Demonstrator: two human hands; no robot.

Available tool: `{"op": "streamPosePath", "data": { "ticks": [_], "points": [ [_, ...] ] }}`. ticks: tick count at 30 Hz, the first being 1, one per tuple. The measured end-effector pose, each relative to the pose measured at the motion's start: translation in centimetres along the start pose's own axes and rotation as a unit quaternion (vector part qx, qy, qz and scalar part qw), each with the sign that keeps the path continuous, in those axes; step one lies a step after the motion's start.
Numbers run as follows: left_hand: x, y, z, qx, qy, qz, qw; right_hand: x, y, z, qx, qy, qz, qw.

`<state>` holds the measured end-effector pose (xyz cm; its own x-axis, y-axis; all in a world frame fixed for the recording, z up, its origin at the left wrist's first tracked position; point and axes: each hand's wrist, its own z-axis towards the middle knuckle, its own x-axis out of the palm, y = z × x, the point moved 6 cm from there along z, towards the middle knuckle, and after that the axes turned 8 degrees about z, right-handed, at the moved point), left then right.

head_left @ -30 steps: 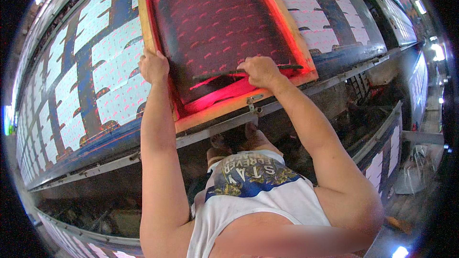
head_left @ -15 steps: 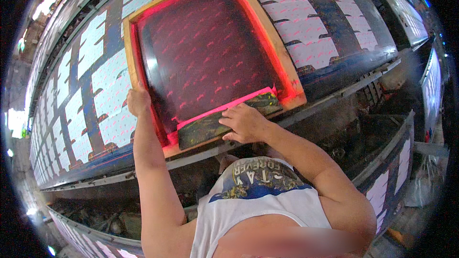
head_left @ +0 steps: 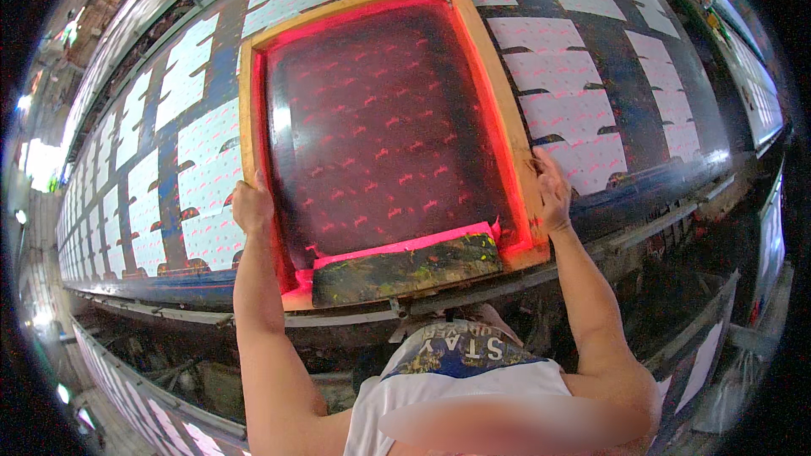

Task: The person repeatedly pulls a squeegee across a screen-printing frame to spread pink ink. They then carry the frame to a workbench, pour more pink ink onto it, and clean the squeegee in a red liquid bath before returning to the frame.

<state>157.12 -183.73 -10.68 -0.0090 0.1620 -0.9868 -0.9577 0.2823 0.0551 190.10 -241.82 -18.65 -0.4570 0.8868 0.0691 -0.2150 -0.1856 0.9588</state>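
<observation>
A wooden-framed printing screen (head_left: 372, 118), dark inside with small pink motifs and edged in bright pink ink, lies over the long table. My left hand (head_left: 253, 203) is closed around its left rail. At the lower part of its right rail, my right hand (head_left: 551, 186) grips the wood with fingers bent over it. A wide squeegee (head_left: 404, 270), dark green and stained, rests across the near end of the screen, pink ink along its upper edge; neither hand touches it.
The long dark table (head_left: 612, 93) carries rows of white cut pieces (head_left: 562, 118) printed with small pink marks. A metal rail (head_left: 380, 314) runs along its near edge. Further tables with pieces (head_left: 127, 388) stand behind and beside me.
My right hand has left the squeegee, which now lies at the screen's near end, and has moved right onto the frame's rail. My left hand stays on the left rail.
</observation>
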Motion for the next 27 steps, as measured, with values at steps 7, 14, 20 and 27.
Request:
{"op": "streamPosePath", "data": {
  "ticks": [7, 14, 20, 27],
  "points": [
    [0.2, 0.2, -0.3, 0.010, -0.010, -0.005, 1.000, -1.4, -0.7, -0.1, 0.125, -0.086, 0.246, 0.957],
    [2.1, 1.8, 1.3, 0.009, 0.032, -0.072, 0.997, 0.1, 6.9, 2.0, 0.082, -0.014, 0.184, 0.979],
    [0.9, 3.5, 3.9, 0.048, 0.035, -0.069, 0.996, 2.1, 14.0, 3.1, 0.039, 0.028, 0.151, 0.987],
    [-9.1, 14.1, 4.6, 0.075, -0.020, -0.037, 0.996, 6.6, 14.1, 0.6, 0.052, 0.049, 0.154, 0.986]
  ]
}}
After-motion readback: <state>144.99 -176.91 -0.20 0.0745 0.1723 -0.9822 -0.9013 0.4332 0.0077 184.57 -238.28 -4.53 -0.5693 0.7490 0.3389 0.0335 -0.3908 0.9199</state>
